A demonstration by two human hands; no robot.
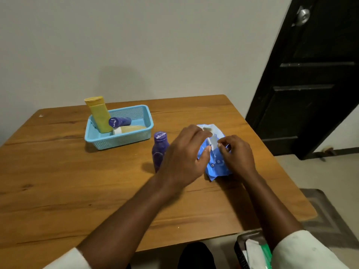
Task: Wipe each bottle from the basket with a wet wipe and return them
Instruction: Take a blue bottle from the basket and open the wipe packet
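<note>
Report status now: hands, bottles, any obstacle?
Both hands, left hand and right hand, on wipe pack, opening it. Purple bottle out, three in basket. Nothing blocking.

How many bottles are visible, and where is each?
4. In the blue basket: a yellow bottle leaning upright, a small purple bottle and a beige bottle lying down. One purple bottle stands on the table. Others may be hidden.

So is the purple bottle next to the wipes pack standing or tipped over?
Standing. The purple bottle is upright on the table, cap up, outside the basket, just behind the left hand.
</note>
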